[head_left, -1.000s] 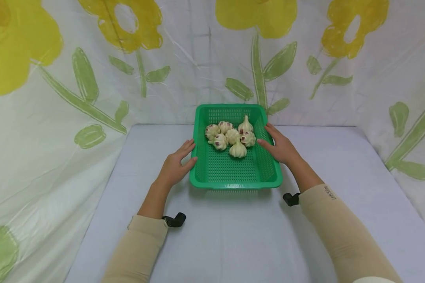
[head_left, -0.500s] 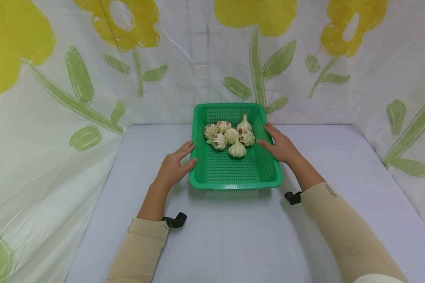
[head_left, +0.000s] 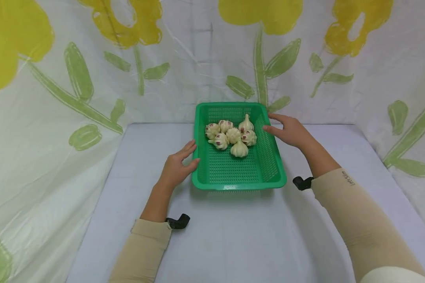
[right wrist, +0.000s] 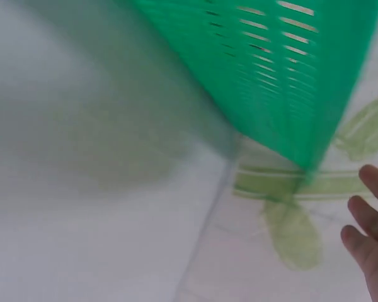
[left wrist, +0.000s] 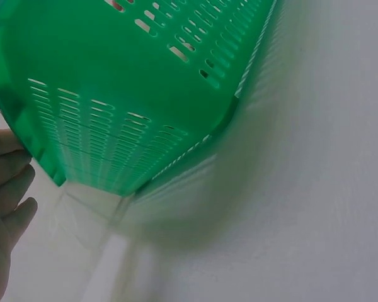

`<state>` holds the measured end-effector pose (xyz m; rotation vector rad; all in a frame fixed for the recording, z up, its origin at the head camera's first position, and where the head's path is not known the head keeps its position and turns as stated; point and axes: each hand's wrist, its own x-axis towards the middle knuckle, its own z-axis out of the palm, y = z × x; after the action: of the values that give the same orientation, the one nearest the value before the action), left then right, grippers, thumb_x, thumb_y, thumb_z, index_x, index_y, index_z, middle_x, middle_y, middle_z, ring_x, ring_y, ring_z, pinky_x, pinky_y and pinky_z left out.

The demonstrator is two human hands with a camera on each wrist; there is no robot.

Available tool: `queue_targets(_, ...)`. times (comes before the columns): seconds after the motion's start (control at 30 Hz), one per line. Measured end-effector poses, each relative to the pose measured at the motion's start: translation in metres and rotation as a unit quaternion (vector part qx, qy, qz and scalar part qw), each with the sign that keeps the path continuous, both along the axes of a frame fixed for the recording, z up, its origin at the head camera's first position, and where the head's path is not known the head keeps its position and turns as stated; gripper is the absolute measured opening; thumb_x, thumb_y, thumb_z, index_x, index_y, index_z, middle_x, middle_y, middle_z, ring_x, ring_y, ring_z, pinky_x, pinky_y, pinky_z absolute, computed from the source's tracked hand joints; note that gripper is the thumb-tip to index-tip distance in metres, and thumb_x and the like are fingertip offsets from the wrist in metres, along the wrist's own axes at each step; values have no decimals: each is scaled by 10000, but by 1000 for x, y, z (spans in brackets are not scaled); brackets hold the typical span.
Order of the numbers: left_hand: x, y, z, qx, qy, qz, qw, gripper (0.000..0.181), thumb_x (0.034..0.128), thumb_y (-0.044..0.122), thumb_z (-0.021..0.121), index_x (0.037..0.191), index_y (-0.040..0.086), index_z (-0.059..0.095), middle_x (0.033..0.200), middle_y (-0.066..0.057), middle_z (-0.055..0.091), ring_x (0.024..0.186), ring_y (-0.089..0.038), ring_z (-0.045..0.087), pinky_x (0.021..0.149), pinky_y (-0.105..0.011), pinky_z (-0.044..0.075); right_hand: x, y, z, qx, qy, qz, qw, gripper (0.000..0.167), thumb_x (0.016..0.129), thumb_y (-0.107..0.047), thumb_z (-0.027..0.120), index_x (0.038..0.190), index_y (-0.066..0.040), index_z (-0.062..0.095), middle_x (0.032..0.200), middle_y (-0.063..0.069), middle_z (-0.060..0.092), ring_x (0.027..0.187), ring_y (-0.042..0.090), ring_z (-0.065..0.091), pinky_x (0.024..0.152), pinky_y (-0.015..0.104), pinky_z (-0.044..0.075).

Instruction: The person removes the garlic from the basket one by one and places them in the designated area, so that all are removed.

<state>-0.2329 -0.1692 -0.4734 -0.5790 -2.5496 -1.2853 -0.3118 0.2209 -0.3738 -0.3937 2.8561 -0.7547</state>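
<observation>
Two tan sleeves point(head_left: 139, 251) nearest, reaching in from seven and five o'clock over a pale table point(head_left: 219, 243), with a small black device point(head_left: 178, 222) at each wrist. Next out, left hand point(head_left: 176, 168) between eight and nine o'clock of a green plastic basket point(head_left: 239, 186), with fingers relaxed and fairly straight, touching the rim by the look of the head view, not clenched round it. Right hand point(head_left: 291, 131) between two and three o'clock, spread and loose, holding nothing; in the right wrist view, with visible fingers just clear of the wall. Between both hands, the basket itself, near the far edge of the table, apparently flat on its base.

Probably light, thin-walled and a little springy, with a smooth, slightly slippery surface. Best held by the rim at three and nine o'clock, thumbs over, fingers under; to be kept level. Inside, toward twelve o'clock, seven garlic bulbs point(head_left: 233, 136), mostly bunched together: likely firm, light, and ready to roll at any tilt, with skins perhaps easily scuffed. Better pinched round the body than by the stem.

Farthest, at twelve o'clock, a white backdrop point(head_left: 184, 106) printed with yellow flowers point(head_left: 340, 41).
</observation>
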Motion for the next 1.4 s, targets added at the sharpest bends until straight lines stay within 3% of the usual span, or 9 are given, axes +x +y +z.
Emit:
queue_targets(0.27,1,2,0,125,-32,32,9999,541,921,242,687,1419,97,532,1507,29,465,1385,-165,453,1102,-402,418,-15,-14,33,-3,-21,220,9998,732,955,-593,505,1514,-133,400,1493,157,471,1408,400,365,1091,613,341)
queue_targets(0.43,0,3,-1,241,-74,21,9997,538,922,237,683,1420,102,531,1509,39,461,1387,-152,447,1108,-390,412,-24,-30,42,-259,-176,364,9988,716,952,-563,538,1500,-117,419,1427,174,535,1321,371,484,1046,565,418)
queue_targets(0.8,1,2,1,394,-208,-12,9990,529,922,227,680,1413,90,538,1506,42,464,1384,-151,449,1110,-379,408,-40,-72,17,-955,-542,373,9933,582,948,-453,616,1425,-131,526,1333,147,602,1201,314,572,976,504,487)
queue_targets(1.0,1,3,-2,459,-179,-35,9988,531,921,239,680,1414,102,539,1504,47,466,1387,-156,447,1107,-402,410,-42,-96,1,-1248,-803,302,9885,608,937,-467,628,1436,-139,511,1328,124,603,1109,343,607,931,503,509)
queue_targets(1.13,0,3,-4,449,-96,-37,9989,529,917,238,686,1410,107,545,1497,52,474,1381,-148,454,1100,-404,418,-35,-111,-5,-1788,-917,104,9795,585,936,-441,643,1429,-151,521,1365,103,580,1164,302,589,966,498,503)
queue_targets(1.23,-1,2,-4,431,-48,-44,9991,532,918,240,685,1411,101,543,1498,47,474,1380,-153,455,1095,-407,422,-31,-122,-8,-2301,-1075,-32,9672,586,932,-417,658,1432,-146,518,1410,97,549,1239,275,552,1018,490,482)
queue_targets(1.4,-1,1,-4,455,-149,-80,9988,535,923,239,678,1418,102,532,1507,50,460,1392,-148,438,1103,-397,414,-31,-134,-19,-2518,-1371,-147,9579,581,946,-399,643,1446,-141,499,1451,85,512,1303,276,504,1061,480,451)
